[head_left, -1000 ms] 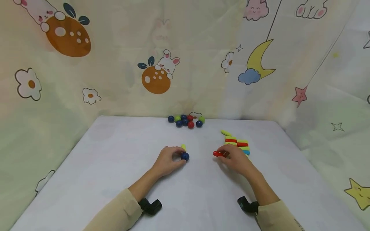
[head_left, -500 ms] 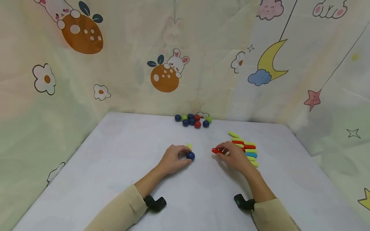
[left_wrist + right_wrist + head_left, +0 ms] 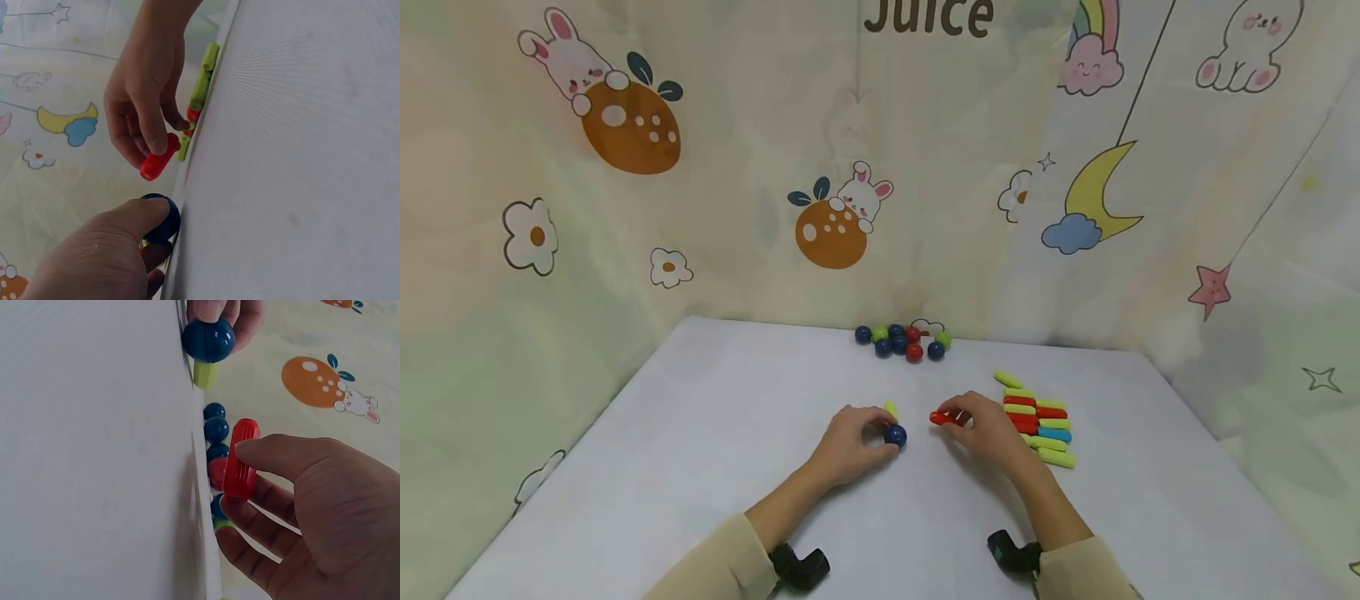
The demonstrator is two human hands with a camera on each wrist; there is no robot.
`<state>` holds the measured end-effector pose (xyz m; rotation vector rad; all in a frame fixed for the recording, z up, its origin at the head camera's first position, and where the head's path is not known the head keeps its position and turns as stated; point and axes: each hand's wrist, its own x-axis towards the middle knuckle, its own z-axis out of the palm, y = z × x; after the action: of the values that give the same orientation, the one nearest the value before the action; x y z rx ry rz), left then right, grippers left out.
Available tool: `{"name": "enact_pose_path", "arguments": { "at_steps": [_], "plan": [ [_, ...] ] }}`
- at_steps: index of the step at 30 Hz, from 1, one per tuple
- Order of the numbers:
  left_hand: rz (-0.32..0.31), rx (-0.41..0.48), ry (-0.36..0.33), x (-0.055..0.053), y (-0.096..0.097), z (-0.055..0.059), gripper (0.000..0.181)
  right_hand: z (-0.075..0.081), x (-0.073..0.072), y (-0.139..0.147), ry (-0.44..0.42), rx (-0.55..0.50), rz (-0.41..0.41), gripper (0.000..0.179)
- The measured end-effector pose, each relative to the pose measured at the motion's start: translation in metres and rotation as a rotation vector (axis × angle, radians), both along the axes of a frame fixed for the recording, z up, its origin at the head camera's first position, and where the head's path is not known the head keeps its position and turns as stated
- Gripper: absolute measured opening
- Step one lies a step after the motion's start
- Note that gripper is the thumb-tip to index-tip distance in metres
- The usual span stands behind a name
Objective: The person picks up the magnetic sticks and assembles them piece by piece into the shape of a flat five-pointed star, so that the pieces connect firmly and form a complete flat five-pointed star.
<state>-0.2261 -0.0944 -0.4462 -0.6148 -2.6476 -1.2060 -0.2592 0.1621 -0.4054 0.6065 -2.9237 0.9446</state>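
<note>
My left hand (image 3: 853, 445) pinches a dark blue ball (image 3: 895, 436) between thumb and fingers, close to the table top. Just behind the ball lies a yellow-green rod (image 3: 891, 409), partly covered by the fingers. In the right wrist view, my right hand (image 3: 337, 506) pinches a red ridged plastic rod (image 3: 241, 460) between thumb and fingertips. That red rod is held above the table, a short way right of the blue ball. Beside the right hand lies a group of yellow-green, red and blue rods (image 3: 1055, 444), partly hidden behind the hand in the head view.
Several dark blue, red and green balls (image 3: 899, 343) sit together at the back edge of the white table (image 3: 715, 433). One yellow-green rod (image 3: 1008, 379) lies apart behind the other rods. A patterned cloth (image 3: 737, 167) hangs behind the table.
My right hand has carried the red rod leftward, toward the blue ball. The left hand keeps its pinch on the ball. The head view has shifted and tilted up.
</note>
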Motion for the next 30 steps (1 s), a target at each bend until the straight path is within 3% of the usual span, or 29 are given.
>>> {"name": "enact_pose_path", "arguments": {
  "at_steps": [7,17,30],
  "plan": [
    [0.057,0.034,-0.005,0.009,0.0,-0.008,0.03,-0.006,0.004,-0.015,-0.016,-0.028,0.093,0.02],
    [0.1,-0.002,-0.019,0.021,-0.006,-0.018,0.03,-0.021,0.011,-0.034,-0.072,-0.006,0.228,0.019],
    [0.066,0.022,0.022,0.007,0.008,-0.004,0.03,-0.004,0.002,-0.021,-0.037,0.021,0.216,0.019]
  ]
}}
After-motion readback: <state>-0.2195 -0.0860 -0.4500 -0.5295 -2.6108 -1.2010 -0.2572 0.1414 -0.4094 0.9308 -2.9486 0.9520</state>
